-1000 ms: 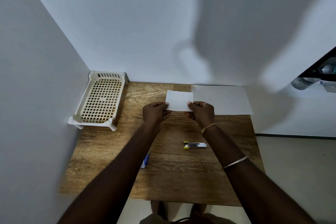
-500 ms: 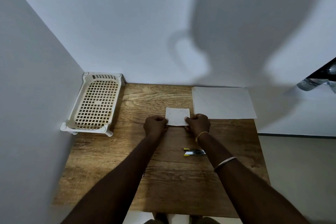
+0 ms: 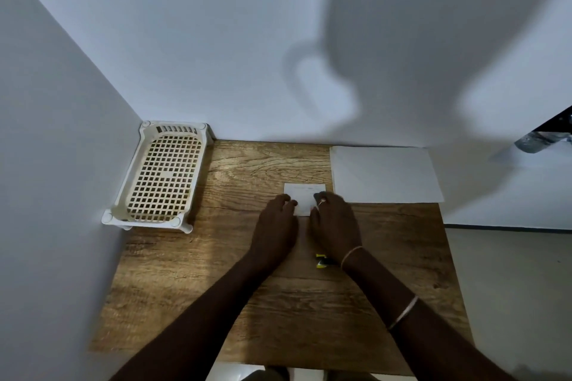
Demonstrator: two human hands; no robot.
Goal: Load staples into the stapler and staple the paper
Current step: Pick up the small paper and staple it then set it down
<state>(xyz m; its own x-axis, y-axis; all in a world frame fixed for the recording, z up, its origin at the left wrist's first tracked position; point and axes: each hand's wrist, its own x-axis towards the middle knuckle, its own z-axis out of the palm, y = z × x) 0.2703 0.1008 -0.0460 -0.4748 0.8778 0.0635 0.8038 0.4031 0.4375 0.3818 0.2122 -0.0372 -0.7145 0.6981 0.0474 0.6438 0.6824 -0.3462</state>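
Note:
A small white folded paper lies flat on the wooden table, just left of a stack of large white sheets. My left hand lies palm down with its fingertips touching the small paper's left near edge. My right hand rests on the paper's right near corner, a ringed finger and the thumb pressing on top of it. The yellow and black stapler lies on the table under my right wrist, mostly hidden. No staples are in sight.
A cream plastic lattice tray stands in the far left corner against the walls. White walls close off the table at the back and left. The floor drops away beyond the right edge.
Both hands have brought the small paper down from the air and toward me, laying it flat on the table. My right wrist now covers most of the stapler.

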